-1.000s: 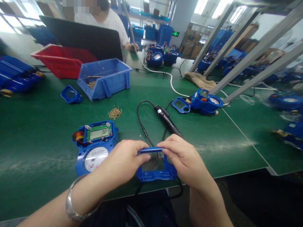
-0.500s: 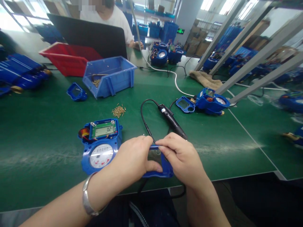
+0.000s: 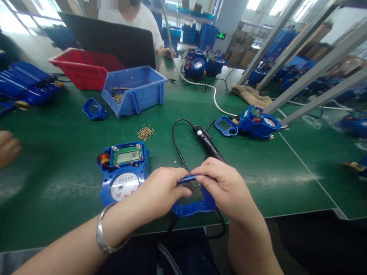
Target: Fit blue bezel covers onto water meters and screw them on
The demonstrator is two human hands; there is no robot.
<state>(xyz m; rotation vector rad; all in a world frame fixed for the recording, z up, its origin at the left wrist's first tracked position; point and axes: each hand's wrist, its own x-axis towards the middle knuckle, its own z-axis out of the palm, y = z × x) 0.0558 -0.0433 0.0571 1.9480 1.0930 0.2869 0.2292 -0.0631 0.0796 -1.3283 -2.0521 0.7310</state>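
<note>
fingers (image 3: 208, 168) of both hands are drawn narrow on the cover (image 3: 195, 209), which is held between them at the near side of the counter (image 3: 65, 152). the left hand (image 3: 162, 191) pinches its far edge from the left, thumb on the near side of that edge; the right hand (image 3: 223, 187) pinches the same edge from the right and hides part of the frame. two grips so close together probably keep the thin rim steady and put pressure on one short stretch of it. the cover is tilted, perhaps for a better view of that edge; which face is turned up, i cannot tell.

just left of the left hand lies the meter (image 3: 106, 193), open, its display (image 3: 128, 156) and dial (image 3: 123, 185) facing up, likely for easy reach and reading. beyond it the screws (image 3: 145, 132) are heaped loose, perhaps to spare digging in the blue bin (image 3: 149, 95) farther off. the black tool (image 3: 208, 142) lies just beyond the right hand, its near end hidden, a handy spot for that side. a second cover (image 3: 100, 114) rests at the blue bin's left, apart from the work.
</note>
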